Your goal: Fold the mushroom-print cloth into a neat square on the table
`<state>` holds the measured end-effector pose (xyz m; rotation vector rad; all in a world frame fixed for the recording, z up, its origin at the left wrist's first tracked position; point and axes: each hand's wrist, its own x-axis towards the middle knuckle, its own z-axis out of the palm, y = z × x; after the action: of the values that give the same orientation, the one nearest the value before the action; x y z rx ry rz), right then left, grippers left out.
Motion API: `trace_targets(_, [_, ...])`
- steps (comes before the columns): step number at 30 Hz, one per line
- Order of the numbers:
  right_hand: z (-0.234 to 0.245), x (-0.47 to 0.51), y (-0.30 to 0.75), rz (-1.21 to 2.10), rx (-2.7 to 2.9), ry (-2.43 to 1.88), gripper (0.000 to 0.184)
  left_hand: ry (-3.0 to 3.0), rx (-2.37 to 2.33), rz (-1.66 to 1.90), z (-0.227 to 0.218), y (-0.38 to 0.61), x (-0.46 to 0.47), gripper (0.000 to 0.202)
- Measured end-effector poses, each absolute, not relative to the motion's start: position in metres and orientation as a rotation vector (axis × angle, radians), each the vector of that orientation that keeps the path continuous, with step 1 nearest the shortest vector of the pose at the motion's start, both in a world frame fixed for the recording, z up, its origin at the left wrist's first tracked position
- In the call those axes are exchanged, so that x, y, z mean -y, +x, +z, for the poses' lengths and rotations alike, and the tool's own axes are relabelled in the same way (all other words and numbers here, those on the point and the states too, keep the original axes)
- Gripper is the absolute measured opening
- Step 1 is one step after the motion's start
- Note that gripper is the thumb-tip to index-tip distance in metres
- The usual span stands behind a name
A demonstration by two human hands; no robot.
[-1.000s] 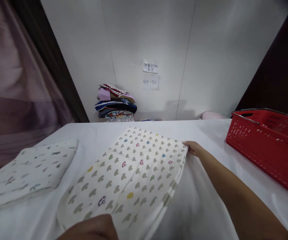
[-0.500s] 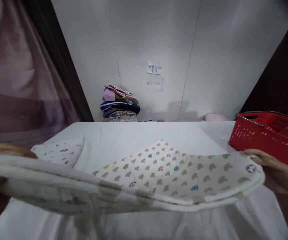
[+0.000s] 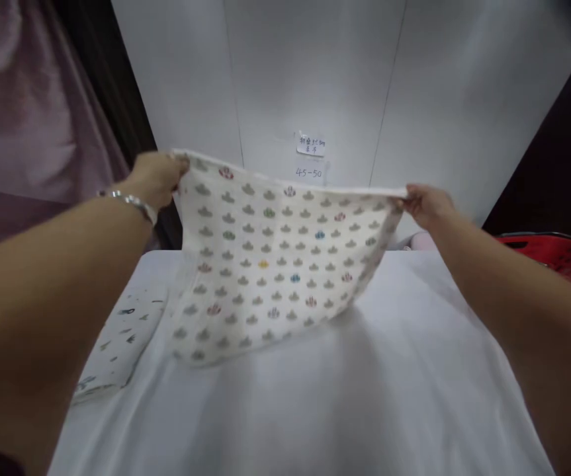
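Both hands are raised out in front, from what I can see in the head view, the only view there is; the left hand (image 3: 159,178) pinches one upper corner of a mushroom-print cloth (image 3: 265,248), and the right hand (image 3: 429,203) pinches the other; neither is spread wide, each being closed on fabric, and the top edge runs nearly taut between them, a little higher at the left. Half a second ago that cloth was held low, its near edge drooping across toward the person; now it has been lifted up and away, printed side facing us, and a second ago it lay on the white-covered table (image 3: 414,370); as I judge it, this means the cloth is off the flat and hung by its upper corners, with its lie on the table unsettled. Its lower edge is blurred and bellies out above the tabletop; whether any of it touches there, I can't tell; nor can I tell how many layers hang together.

Off to the left, partly behind the forearm with the bracelet (image 3: 136,202), a folded white cloth (image 3: 125,337) rests on the table; at the far right, a red basket (image 3: 556,261) shows its rim beyond the right arm; two paper notes (image 3: 310,145) are stuck to the wall just above the raised edge, the lower reading 45-50.
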<state>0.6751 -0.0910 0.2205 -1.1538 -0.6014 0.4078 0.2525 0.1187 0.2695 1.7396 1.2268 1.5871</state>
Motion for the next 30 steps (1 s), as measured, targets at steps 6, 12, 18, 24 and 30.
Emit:
trace_targets(6, [0.309,0.094,0.683,0.117,0.926,-0.845,0.020,1.866,-0.932,1.635,0.340,0.241,-0.113,0.042])
trace_targets(12, [0.242,0.168,0.679,0.194,1.024,-0.948,0.015,1.910,-0.873,1.391,0.237,0.193,-0.090,0.033])
trace_targets(18, [0.047,0.249,0.650,0.544,0.561,-1.390,0.025,1.996,-1.123,0.673,0.065,0.150,-0.043,0.060])
trace_targets(24, [-0.056,0.310,0.617,0.879,0.245,-1.518,0.033,2.127,-1.036,0.359,-0.008,0.127,0.007,0.035])
trace_targets(30, [-0.044,0.338,0.602,0.832,0.318,-1.640,0.036,2.157,-1.010,0.415,-0.001,0.104,0.034,0.032])
